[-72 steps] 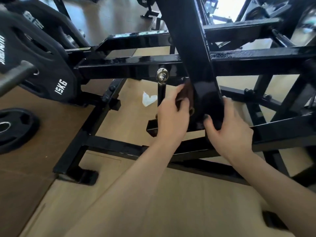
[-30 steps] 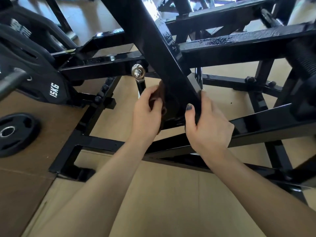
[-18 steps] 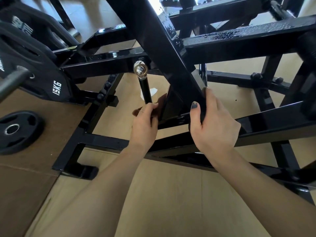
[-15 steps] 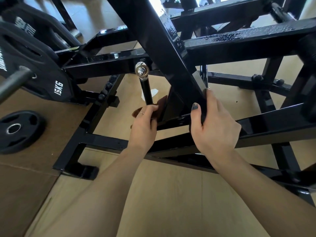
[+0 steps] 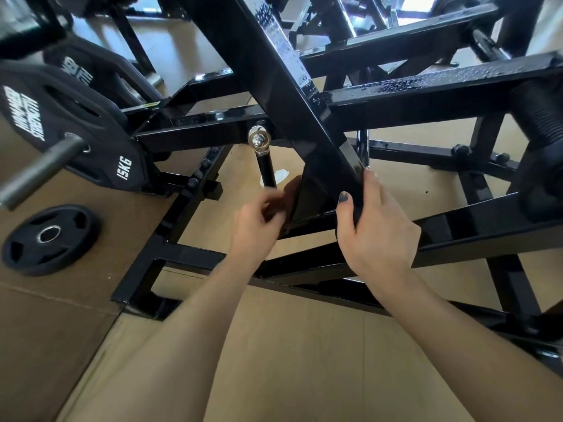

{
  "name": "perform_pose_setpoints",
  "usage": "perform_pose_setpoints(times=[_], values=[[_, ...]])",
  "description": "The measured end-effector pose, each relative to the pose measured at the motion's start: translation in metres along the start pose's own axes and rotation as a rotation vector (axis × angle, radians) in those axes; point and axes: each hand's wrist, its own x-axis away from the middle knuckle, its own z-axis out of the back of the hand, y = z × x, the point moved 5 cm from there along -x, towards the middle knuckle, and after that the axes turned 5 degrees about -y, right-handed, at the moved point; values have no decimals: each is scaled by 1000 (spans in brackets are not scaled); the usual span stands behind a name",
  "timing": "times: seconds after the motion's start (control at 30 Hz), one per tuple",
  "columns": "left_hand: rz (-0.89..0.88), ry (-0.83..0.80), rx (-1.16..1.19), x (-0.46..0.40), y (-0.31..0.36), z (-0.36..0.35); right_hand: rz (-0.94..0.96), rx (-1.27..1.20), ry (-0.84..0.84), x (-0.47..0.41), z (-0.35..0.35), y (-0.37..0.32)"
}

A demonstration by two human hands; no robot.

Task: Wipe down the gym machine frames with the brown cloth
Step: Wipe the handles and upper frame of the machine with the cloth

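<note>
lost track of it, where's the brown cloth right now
In the head view the brown cloth is near the middle, gripped in the left hand against the foot of the diagonal black beam, just below the chrome-topped rod.

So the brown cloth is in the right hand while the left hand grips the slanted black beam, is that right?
Not quite: the hands are swapped. The head view shows the left hand holding the brown cloth, while the right hand grips the slanted black beam.
</note>
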Motion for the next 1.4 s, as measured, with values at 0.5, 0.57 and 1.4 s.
perform_pose_setpoints(times=[0.5,0.57,1.4], values=[[129,-139,-214,4,-43,-19,10,5,24,1,0,0],[265,-125,-231,9,-67,-6,22,13,16,1,0,2],[230,-272,-415,49,-133,19,654,922,-672,42,-136,-44]])
